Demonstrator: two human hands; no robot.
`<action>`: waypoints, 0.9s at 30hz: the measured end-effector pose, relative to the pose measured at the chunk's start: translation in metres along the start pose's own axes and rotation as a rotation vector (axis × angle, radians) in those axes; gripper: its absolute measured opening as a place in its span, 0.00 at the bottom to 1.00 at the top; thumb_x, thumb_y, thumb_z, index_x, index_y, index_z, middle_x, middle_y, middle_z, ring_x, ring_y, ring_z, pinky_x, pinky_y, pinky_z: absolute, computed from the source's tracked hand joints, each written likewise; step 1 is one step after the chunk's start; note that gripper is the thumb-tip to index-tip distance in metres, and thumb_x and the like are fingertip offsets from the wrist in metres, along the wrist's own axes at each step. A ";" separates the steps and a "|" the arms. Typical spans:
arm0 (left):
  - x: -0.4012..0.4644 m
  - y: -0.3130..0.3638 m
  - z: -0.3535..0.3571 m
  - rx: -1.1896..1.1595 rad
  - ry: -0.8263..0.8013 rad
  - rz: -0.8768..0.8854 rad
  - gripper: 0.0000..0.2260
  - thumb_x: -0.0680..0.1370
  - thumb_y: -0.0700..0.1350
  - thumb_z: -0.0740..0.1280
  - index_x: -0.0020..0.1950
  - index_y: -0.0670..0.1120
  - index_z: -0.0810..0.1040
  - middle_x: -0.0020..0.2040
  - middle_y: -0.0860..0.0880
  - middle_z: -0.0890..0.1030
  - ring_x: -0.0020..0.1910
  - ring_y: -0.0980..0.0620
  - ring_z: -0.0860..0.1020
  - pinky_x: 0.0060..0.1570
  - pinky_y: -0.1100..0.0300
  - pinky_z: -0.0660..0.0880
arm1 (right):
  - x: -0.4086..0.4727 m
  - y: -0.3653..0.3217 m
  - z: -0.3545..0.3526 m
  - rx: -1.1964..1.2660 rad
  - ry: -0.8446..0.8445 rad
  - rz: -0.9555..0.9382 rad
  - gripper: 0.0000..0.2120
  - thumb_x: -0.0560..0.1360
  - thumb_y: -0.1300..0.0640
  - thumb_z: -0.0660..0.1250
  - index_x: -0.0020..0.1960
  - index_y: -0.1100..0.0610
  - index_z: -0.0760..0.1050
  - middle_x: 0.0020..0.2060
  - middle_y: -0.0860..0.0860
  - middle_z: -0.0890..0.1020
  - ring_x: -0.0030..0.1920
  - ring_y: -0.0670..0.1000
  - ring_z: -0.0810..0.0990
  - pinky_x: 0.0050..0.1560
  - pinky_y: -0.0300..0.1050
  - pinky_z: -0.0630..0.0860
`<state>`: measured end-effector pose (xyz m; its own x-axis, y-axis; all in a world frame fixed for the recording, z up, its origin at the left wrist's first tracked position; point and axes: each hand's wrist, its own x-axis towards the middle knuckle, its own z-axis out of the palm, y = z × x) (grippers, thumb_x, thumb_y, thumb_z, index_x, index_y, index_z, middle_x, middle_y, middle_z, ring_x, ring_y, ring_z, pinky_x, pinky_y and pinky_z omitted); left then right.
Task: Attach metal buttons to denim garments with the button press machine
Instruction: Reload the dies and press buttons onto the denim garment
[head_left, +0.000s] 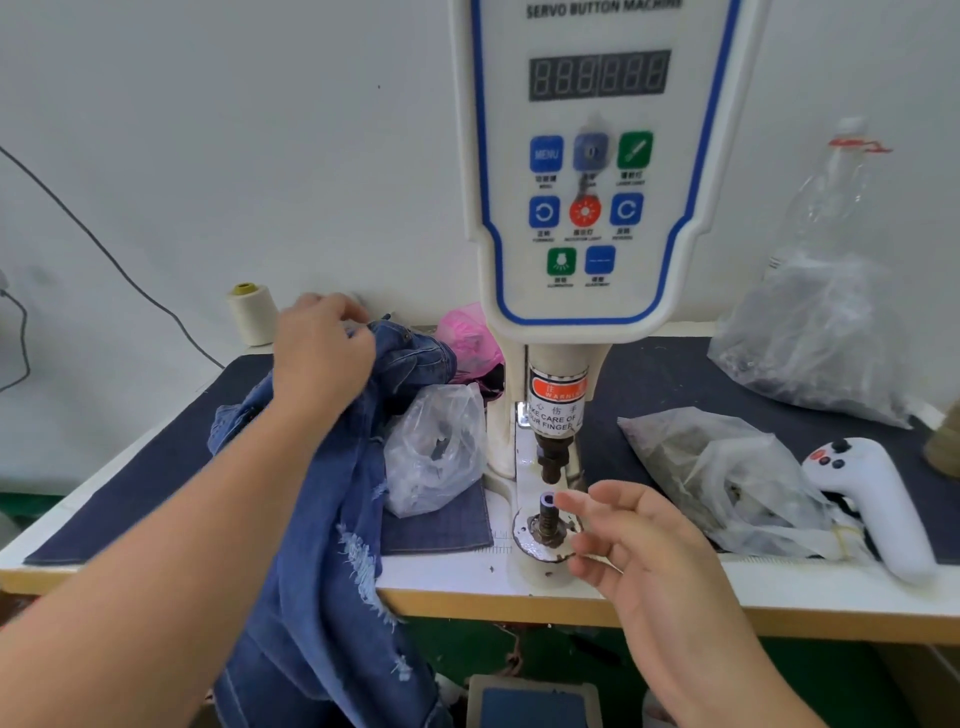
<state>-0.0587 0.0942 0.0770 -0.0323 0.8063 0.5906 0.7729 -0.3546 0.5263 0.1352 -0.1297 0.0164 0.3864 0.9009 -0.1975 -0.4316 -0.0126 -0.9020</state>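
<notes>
So the denim garment (332, 467) is sitting left of the press, draping off the near edge of the surface (779, 582), soft and frayed. The left hand (322, 348) is gripping its bunched far end. The right hand (634, 540) is hovering relaxed, holding nothing, just right of the upright steel lower die (548, 512), so it's way nearer.

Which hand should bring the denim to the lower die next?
Left. The left hand already grips the denim on the table; the right hand hovers open beside the lower die, holding nothing.
</notes>
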 end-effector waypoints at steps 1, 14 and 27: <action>0.011 -0.009 0.004 0.137 -0.025 0.005 0.10 0.76 0.42 0.65 0.55 0.44 0.81 0.57 0.42 0.78 0.56 0.42 0.73 0.55 0.51 0.70 | -0.002 0.001 -0.003 -0.027 0.004 -0.016 0.08 0.75 0.67 0.67 0.43 0.57 0.81 0.44 0.56 0.86 0.35 0.51 0.78 0.38 0.49 0.78; -0.004 -0.087 0.046 0.406 -0.318 -0.223 0.20 0.71 0.64 0.66 0.51 0.50 0.75 0.49 0.45 0.81 0.50 0.40 0.79 0.49 0.49 0.75 | 0.002 0.010 -0.046 -0.093 0.166 -0.024 0.11 0.73 0.76 0.64 0.43 0.62 0.78 0.33 0.59 0.83 0.31 0.53 0.77 0.34 0.49 0.74; -0.013 -0.031 -0.077 -0.052 0.217 -0.155 0.22 0.71 0.63 0.67 0.37 0.43 0.74 0.31 0.40 0.77 0.31 0.37 0.76 0.32 0.42 0.77 | -0.003 0.030 -0.064 -0.080 0.140 -0.034 0.10 0.74 0.77 0.62 0.44 0.65 0.77 0.31 0.60 0.81 0.28 0.52 0.75 0.34 0.49 0.72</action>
<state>-0.1307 0.0581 0.0998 -0.2870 0.7342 0.6152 0.7146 -0.2636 0.6480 0.1734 -0.1601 -0.0342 0.5117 0.8324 -0.2130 -0.3526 -0.0226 -0.9355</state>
